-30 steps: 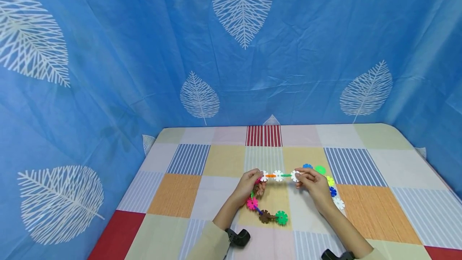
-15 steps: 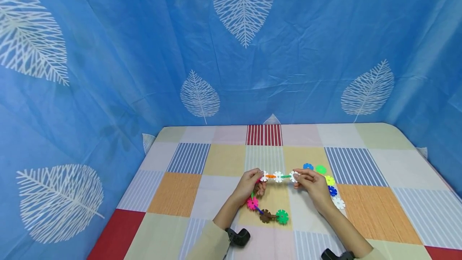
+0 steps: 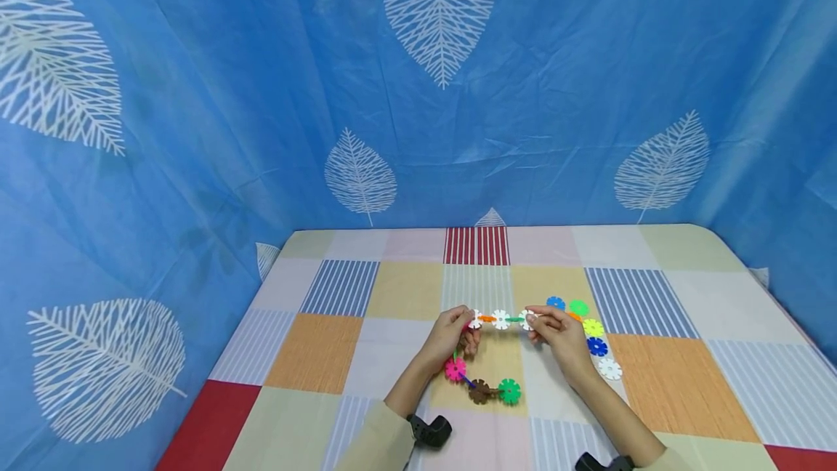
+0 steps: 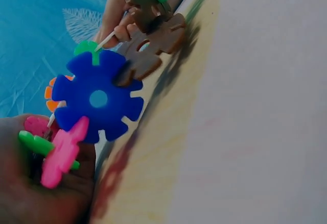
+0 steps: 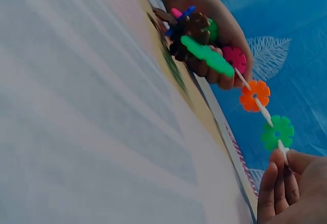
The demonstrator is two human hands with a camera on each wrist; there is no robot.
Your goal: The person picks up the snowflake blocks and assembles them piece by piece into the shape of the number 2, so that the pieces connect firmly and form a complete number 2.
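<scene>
A chain of slotted plastic snowflake discs hangs between both hands, raised over the table. My left hand (image 3: 441, 344) grips it near a white disc and a magenta one partly hidden by the fingers. From there a pink disc (image 3: 455, 369), a blue disc (image 4: 76, 104), a brown disc (image 3: 479, 392) and a green end disc (image 3: 509, 392) trail toward the front. Rightward, an orange disc (image 5: 261, 89), a white disc (image 3: 500, 320) and a green disc (image 5: 287, 127) run in line. My right hand (image 3: 567, 344) pinches the white disc (image 3: 525, 317) at that end.
Loose snowflake discs lie beyond and beside my right hand: light blue (image 3: 556, 303), green (image 3: 578, 307), yellow (image 3: 593, 328), dark blue (image 3: 597, 346), white (image 3: 610, 368), with an orange one (image 3: 575, 316) partly covered. A patchwork cloth (image 3: 314, 351) covers the table; blue curtains (image 3: 556, 93) hang behind.
My right hand has shifted slightly left with the white disc, and more of the loose orange disc shows behind it. The left hand keeps its grip, almost still.
</scene>
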